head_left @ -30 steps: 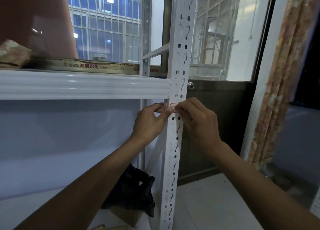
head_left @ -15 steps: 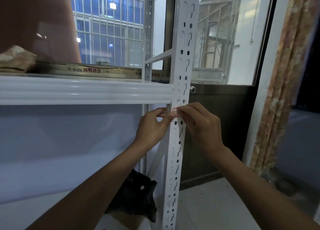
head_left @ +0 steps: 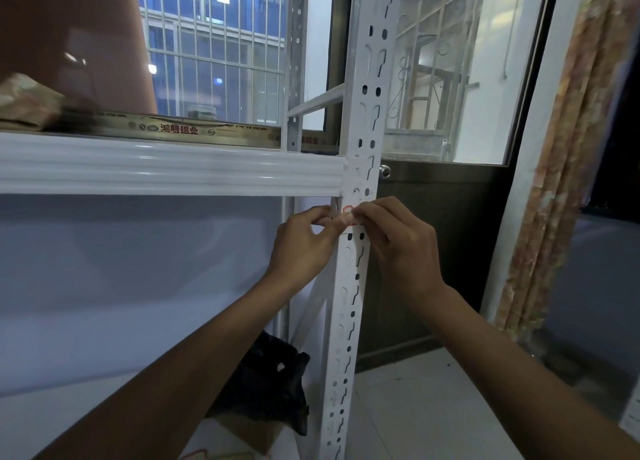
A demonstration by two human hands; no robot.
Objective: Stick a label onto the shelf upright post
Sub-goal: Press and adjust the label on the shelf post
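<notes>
**While the label seats: hands unmoved**

Though a second has passed, left hand (head_left: 304, 248) and right hand (head_left: 398, 248) stay pinched on the small white red-outlined paper label (head_left: 347, 211), flat against the white perforated steel upright post (head_left: 349, 286) just below the white shelf beam (head_left: 173, 168). Judgement: pressing stage, nearly done.

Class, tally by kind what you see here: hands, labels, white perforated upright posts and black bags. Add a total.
Bare hands: 2, left hand and right hand
Small white label with red print: 1
White perforated metal upright posts: 2, front post and rear post
Black plastic bag: 1
Total: 6
</notes>
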